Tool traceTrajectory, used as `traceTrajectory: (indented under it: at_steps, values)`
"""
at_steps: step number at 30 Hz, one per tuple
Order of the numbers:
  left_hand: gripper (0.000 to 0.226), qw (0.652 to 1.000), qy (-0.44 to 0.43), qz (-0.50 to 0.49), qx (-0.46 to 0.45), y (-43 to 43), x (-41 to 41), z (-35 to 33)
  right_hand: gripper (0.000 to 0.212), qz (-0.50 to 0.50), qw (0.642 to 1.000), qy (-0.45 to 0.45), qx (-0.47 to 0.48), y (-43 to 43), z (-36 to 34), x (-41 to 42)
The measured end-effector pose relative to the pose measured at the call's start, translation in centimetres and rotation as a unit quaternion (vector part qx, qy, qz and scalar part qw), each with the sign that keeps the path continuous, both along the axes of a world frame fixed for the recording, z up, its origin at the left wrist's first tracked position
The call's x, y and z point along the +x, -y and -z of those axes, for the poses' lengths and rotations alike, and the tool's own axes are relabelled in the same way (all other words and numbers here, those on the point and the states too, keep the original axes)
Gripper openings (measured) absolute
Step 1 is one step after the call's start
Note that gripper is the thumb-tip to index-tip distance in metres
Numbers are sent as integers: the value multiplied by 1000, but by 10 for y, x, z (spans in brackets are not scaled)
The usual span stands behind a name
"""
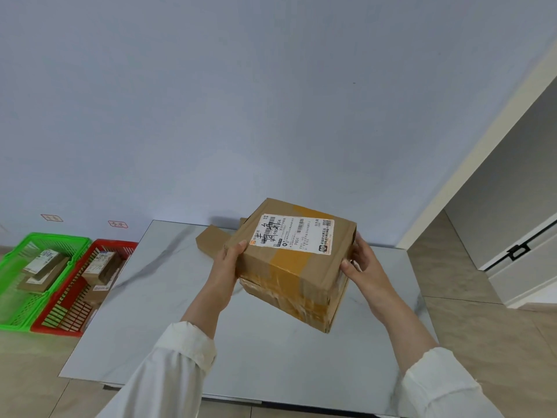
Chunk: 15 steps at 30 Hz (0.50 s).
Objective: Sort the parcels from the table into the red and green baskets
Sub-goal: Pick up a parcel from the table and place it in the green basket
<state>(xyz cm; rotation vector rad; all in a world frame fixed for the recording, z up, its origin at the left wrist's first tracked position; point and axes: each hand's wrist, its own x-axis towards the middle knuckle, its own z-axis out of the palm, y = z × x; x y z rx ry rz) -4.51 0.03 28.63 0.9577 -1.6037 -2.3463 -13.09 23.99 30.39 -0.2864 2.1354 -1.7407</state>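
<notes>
Brown cardboard parcel [289, 267], banded with yellow-brown tape and bearing a white printed shipping label [297, 233] with black handwriting, is held tilted in the air above the white marble-patterned table [168, 297]. The left hand [227, 263] grips its left side, thumb laid on the top edge, the other fingers hidden behind the box. The right hand [361, 263] clasps the right side, fingers curled round the far corner. Both wrists come out of white sleeves [168, 372].

At the table's far edge, behind the held parcel, lies a smaller plain brown cardboard box [211, 239]. Just beside the table's left side, on the tiled floor, stands the red plastic lattice basket [60, 321] with several labelled cardboard parcels [101, 267] inside. The green plastic lattice basket [18, 321] stands against the red one, on the side away from the table, and holds more flat cardboard parcels [45, 263]. On the pale blue wall beyond the table's left end, two small red-edged tags [118, 224] sit above the baskets.
</notes>
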Motion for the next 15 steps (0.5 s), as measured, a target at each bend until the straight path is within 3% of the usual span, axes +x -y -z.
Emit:
traceTrajectory:
  at_steps: [2,4,10,15]
  values:
    - [46,1000,-8,-21,-14,-5,-6,-3,60,31,999,1,-16,2,0,1]
    - [28,997,1,-68,-25,-11,-13,-5,61,54,998,3,-24,7,1,4]
    - [87,998,-4,-41,51,-36,-16,-8,59,117,993,-15,-29,23,8,23]
    - [62,998,-30,20,52,-49,-6,-7,53,113,993,-3,-17,28,15,37]
